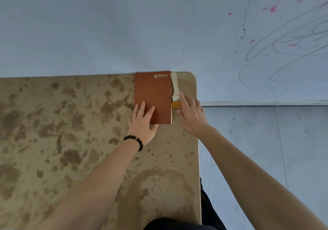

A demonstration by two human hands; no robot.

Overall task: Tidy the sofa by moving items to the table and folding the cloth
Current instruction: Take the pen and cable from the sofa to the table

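1. notebook (154, 95): pale print in the far right corner of its brown cover, an s-shaped emblem (155, 76) followed by four chinese characters, too blurred to read surely.
2. below those characters runs a smaller line of letters, too small to read.

A tan table (71, 123) is seen, its top mottled all over with darker brown stains, its far right corner rounded. A rust-brown notebook (153, 95) is laid flat at that corner, its far edge at the table's rim. A paintbrush (174, 88) — pale wooden handle, amber bristles — is laid just beside it on the right, handle pointing away.
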